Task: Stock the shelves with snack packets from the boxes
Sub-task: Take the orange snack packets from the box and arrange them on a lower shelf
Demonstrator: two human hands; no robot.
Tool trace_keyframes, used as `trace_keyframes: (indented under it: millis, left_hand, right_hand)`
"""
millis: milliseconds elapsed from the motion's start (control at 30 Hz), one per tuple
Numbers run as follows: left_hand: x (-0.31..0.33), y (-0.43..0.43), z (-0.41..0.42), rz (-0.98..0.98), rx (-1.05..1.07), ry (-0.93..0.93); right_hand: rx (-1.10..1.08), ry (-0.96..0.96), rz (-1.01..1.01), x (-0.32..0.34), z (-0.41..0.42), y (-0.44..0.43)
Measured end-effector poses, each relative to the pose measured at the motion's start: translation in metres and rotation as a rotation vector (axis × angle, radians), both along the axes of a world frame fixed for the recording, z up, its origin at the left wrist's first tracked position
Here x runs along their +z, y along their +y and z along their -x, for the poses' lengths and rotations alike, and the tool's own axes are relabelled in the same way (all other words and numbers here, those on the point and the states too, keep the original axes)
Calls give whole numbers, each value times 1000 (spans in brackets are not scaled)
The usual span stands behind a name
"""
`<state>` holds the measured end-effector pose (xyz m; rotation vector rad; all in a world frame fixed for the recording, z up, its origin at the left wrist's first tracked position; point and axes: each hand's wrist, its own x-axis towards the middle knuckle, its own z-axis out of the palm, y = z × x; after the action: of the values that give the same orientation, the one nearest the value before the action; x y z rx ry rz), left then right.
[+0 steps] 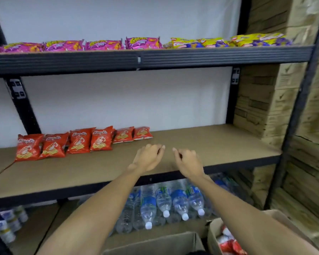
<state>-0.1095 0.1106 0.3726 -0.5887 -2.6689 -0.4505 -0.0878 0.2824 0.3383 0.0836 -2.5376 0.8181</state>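
Reaching hands: left hand and right hand are both out over the shelf, side by side, fingertips close together but apart.
Fingers: loosely curled on both hands, tips bent downward; neither has hold of anything.
Board: bare under the fingers and bare all the way right of them to the post.
Front rail: dark edge, crossing beneath both forearms just behind the wrists.
Red packets: on the shelf, in a row left of the fingers and toward the back wall; the nearest one lies just beyond the left fingertips, not touching.
Box: low, under the right forearm, open; red-and-white packets inside, partly hidden by the arm.
Second box: low, between the forearms; only its rim shows.
Top shelf: above the fingers; pink packets to the left, yellow packets to the right, along its front edge.
Headroom: open white wall between the two shelves.
Bottles: below the wrists, under the shelf, lying caps forward.
Cartons: stacked far right of the fingers.
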Motion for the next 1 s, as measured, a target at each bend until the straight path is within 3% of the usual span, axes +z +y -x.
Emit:
trace_keyframes:
  millis: [267,533,900,1000]
  left_hand:
    - [-70,132,-38,13,-216,-143]
    - [-154,223,-82,31,-392,-343]
    - [-248,288,-105,294,-511,-800]
    - [-275,297,-107,323,-508,-885]
  right_hand:
    - [-215,38,40,-77,-80,117]
    - [-353,-120,114,-155,-156,199]
    - [-435,-534,212,-228,-227,282]
    - [-464,-571,224,-244,-233,291]
